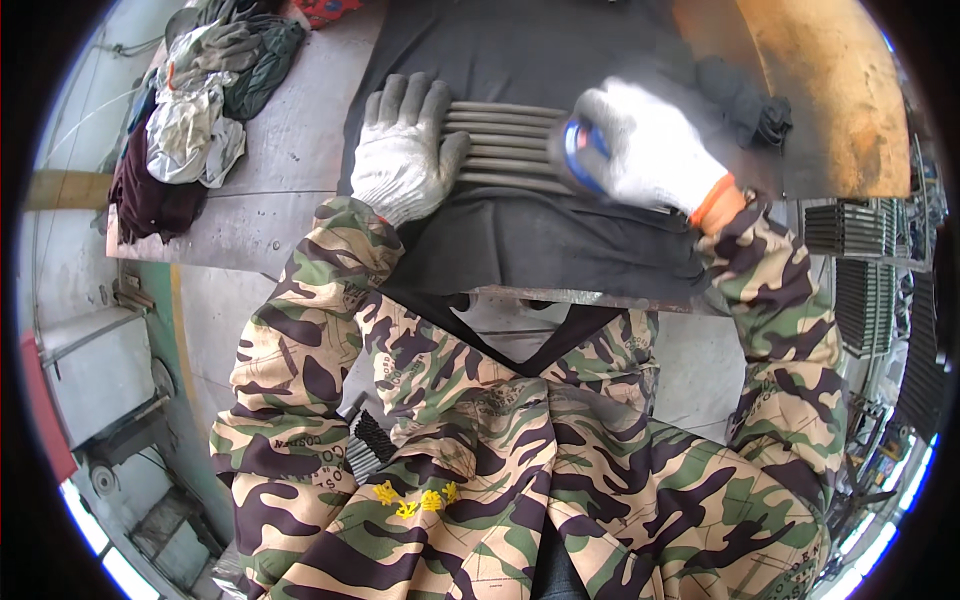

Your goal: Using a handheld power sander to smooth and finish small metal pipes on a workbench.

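Note:
Several thin grey metal rods (505, 138) lie side by side on a black cloth (455, 240) spread over the work table. My left hand (400, 160), in a white and grey work glove, lies flat over their left ends with its fingers stretched out. At their right ends, my right hand (655, 145) is wrapped round a rounded blue tool (580, 158) whose exact kind I cannot make out. That hand wears a like glove with an orange cuff and is a little smeared by motion. Whether the tool touches the rods is hard to tell.
Crumpled rags and garments (200, 110) are heaped on the table's left side. A dark bunched cloth (765, 122) sits right of my right hand, by an orange-brown stained surface (845, 95). Stacked metal rods (850, 232) stand at the right. A pale cabinet (105, 365) is at the lower left.

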Demonstrator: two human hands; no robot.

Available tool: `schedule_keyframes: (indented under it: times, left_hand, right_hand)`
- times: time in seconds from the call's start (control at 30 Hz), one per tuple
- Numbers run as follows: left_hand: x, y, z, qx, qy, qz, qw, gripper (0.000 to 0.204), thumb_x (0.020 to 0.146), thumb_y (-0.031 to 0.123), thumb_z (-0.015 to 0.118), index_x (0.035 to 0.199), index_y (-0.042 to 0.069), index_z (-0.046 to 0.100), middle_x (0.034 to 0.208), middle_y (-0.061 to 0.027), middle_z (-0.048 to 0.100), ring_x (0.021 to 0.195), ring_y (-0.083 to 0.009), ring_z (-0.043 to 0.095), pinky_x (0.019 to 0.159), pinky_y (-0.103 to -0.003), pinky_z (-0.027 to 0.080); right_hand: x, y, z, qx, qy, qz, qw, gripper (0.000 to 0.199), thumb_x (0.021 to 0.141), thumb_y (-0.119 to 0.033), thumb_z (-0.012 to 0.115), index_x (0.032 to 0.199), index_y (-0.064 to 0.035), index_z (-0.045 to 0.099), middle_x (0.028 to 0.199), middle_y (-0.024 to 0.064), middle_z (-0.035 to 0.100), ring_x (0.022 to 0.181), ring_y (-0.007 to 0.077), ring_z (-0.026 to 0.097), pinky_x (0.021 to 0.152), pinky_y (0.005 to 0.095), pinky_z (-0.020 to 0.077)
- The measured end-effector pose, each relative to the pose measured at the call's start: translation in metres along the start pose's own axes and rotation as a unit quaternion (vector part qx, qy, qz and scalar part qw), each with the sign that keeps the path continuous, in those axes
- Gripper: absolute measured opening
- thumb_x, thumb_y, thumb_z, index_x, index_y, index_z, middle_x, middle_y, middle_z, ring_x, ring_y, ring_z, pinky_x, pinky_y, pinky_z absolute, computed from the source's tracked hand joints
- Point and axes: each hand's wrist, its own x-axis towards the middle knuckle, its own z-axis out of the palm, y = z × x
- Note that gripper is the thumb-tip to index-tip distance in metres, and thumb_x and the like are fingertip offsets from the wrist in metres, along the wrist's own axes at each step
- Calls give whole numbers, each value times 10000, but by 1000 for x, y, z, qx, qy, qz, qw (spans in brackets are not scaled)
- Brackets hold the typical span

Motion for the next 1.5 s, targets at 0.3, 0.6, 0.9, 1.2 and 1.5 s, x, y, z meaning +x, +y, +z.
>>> schedule_keyframes:
  times: [0.3,0.6,0.9,1.2,1.5]
  left_hand:
    - [-6,-9,12,-56,0,-18,998,612,1004,333,630,1515,13,527,1590,-281,482,1505,-520,381,1270,-574,285]
    - [-2,-24,8,-3,4,4,1000,540,1029,276,592,1501,18,542,1568,-271,508,1482,-503,418,1241,-572,323]
    - [17,-10,18,21,27,5,999,517,1006,309,595,1428,10,575,1464,-249,569,1374,-463,502,1154,-549,394]
    - [31,-13,19,28,14,-4,1000,529,999,334,600,1401,-9,604,1439,-235,595,1371,-466,505,1142,-548,410]
    - [20,-18,13,50,-27,-12,998,565,1058,359,540,1506,15,544,1570,-260,514,1471,-513,416,1227,-566,330]
  right_hand:
    - [20,-20,7,2,-22,6,1000,280,949,-250,628,1159,-76,688,1070,242,675,1043,438,700,897,525,584]
    - [60,-54,8,16,-25,-12,999,309,951,-271,599,1138,-51,709,1125,260,696,1073,446,708,946,524,581]
    - [37,12,4,-24,-1,41,999,318,936,-270,612,1180,-78,680,1110,215,690,1064,428,705,939,510,575]
    - [-24,53,-12,-33,9,109,993,225,929,-308,681,1075,-137,686,1045,164,671,1017,397,696,889,467,571]
    - [-36,55,-14,-34,27,72,996,265,956,-294,657,1135,-104,697,1056,189,679,1026,414,697,897,488,570]
